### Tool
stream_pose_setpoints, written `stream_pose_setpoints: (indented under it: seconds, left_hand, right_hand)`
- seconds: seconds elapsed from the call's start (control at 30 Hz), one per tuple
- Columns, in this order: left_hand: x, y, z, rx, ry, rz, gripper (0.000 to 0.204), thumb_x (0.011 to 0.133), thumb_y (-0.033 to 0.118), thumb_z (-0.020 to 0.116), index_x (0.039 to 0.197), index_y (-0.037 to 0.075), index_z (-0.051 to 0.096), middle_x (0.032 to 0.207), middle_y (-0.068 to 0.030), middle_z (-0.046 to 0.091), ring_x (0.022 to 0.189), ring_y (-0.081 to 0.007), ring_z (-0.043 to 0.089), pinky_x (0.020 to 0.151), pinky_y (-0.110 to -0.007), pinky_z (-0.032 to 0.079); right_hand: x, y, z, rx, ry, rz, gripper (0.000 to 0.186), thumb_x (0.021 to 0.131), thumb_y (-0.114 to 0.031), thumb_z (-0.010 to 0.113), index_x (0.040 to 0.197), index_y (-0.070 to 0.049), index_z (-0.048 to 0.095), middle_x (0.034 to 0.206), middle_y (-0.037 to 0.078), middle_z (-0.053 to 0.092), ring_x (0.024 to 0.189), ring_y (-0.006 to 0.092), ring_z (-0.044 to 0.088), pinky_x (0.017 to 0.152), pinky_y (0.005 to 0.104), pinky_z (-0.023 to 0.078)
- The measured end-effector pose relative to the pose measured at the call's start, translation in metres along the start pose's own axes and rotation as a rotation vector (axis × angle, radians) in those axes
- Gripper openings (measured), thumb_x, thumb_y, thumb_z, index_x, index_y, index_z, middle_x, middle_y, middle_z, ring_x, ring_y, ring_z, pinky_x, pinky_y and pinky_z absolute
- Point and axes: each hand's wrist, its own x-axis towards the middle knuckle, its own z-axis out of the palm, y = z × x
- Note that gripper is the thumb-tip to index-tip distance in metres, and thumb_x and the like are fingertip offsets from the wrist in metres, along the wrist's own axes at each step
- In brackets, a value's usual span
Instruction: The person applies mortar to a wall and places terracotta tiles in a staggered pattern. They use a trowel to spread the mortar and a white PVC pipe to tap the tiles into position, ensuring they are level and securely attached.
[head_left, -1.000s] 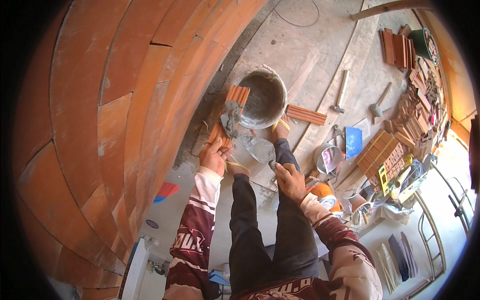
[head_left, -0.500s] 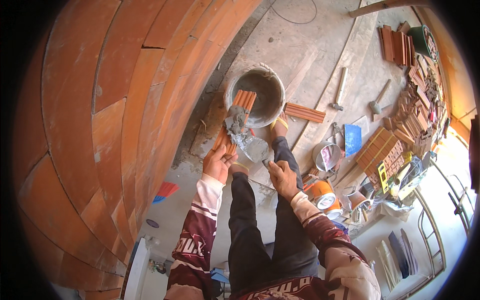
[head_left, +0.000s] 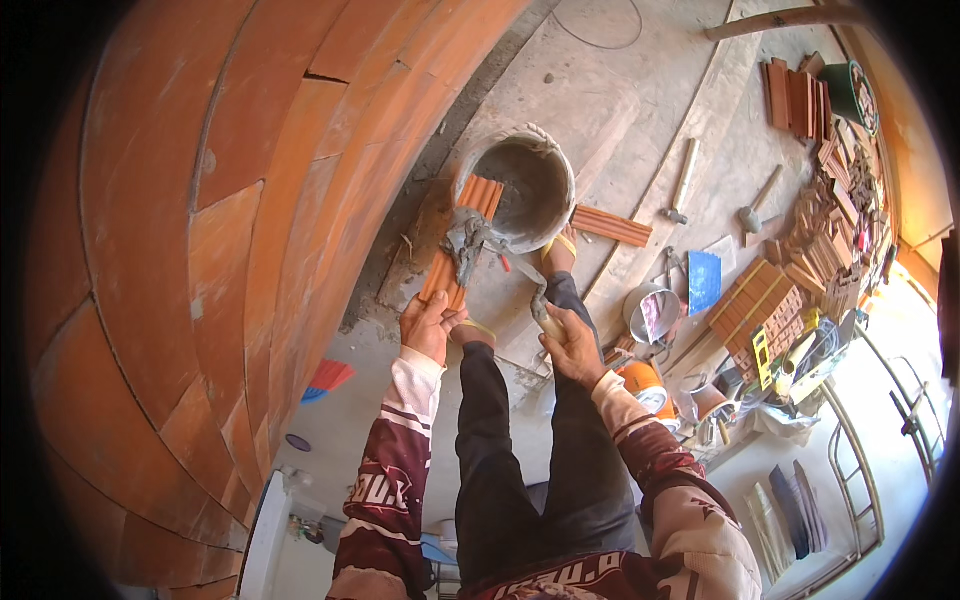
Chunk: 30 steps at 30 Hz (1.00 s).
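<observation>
My left hand (head_left: 427, 324) grips the near end of a ribbed terracotta tile (head_left: 481, 198), fingers closed round it. A lump of wet grey mortar (head_left: 465, 238) lies across the tile's middle. The tile's far end overlaps the rim of a bucket (head_left: 562, 205) with grey mortar inside. My right hand (head_left: 571, 343) is wrapped round the handle of a trowel (head_left: 522, 268). Its blade is turned edge-on, with the tip close to the mortar; whether they touch is hard to tell. Another ribbed tile (head_left: 612, 226) lies on the floor right of the bucket.
A wall of large orange tiles (head_left: 230, 250) rises close on my left. Two hammers, one a steel-headed hammer (head_left: 684, 180) and one a mallet (head_left: 760, 205), lie on the floor to the right. Beyond them are stacked tiles (head_left: 760, 305), a blue scraper (head_left: 704, 281) and a metal pot (head_left: 650, 310).
The trowel has rolled from its flat face showing to edge-on, my right wrist turning with it. The mortar on the tile looks more heaped. My left hand shifted slightly left with the tile.
</observation>
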Motion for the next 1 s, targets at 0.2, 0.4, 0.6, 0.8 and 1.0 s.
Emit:
stream_pose_setpoints:
  seconds: [0.2,0.4,0.6,0.8,1.0]
  left_hand:
    - [0.001,0.000,-0.014,-0.021,-0.016,-0.025,0.013,0.095,0.014,0.061,0.100,0.003,0.055,0.088,-0.0045,0.059,0.076,-0.0190,0.064,0.078,-0.039,0.057]
    - [-0.003,-0.001,-0.023,-0.047,-0.064,-0.073,0.015,0.094,0.014,0.062,0.103,0.004,0.056,0.090,-0.0056,0.061,0.080,-0.0209,0.066,0.079,-0.039,0.057]
    - [-0.002,-0.005,-0.035,-0.072,-0.100,-0.099,0.021,0.095,0.014,0.060,0.111,0.002,0.056,0.096,-0.0076,0.063,0.085,-0.0220,0.066,0.080,-0.038,0.056]
    - [-0.002,-0.002,-0.031,-0.115,-0.155,-0.104,0.023,0.095,0.014,0.060,0.114,0.003,0.056,0.100,-0.0074,0.063,0.091,-0.0214,0.065,0.080,-0.037,0.056]
    - [-0.005,-0.006,-0.035,-0.016,-0.076,-0.105,0.021,0.094,0.013,0.060,0.112,0.002,0.057,0.099,-0.0065,0.063,0.088,-0.0203,0.065,0.078,-0.037,0.057]
  right_hand:
    - [0.009,-0.021,-0.011,0.123,-0.036,0.069,0.049,0.086,-0.016,0.065,0.132,-0.004,0.051,0.101,0.014,0.064,0.090,0.0252,0.064,0.079,0.0332,0.049]
    - [0.024,-0.033,-0.037,0.704,-0.094,0.434,0.044,0.091,-0.016,0.060,0.133,-0.005,0.052,0.085,0.007,0.063,0.052,0.0108,0.053,0.046,0.0223,0.040]
    - [0.029,-0.021,-0.065,1.092,-0.323,0.491,0.042,0.093,-0.023,0.055,0.126,0.001,0.051,0.081,0.011,0.064,0.043,0.0160,0.054,0.039,0.0260,0.041]
    - [0.028,0.008,-0.055,1.302,-0.398,0.639,0.039,0.093,-0.030,0.057,0.117,0.000,0.050,0.077,0.013,0.063,0.041,0.0178,0.054,0.036,0.0270,0.042]
    - [0.009,0.002,-0.078,1.011,-0.365,0.762,0.031,0.093,-0.028,0.056,0.107,0.000,0.055,0.075,0.012,0.063,0.041,0.0170,0.053,0.036,0.0259,0.040]
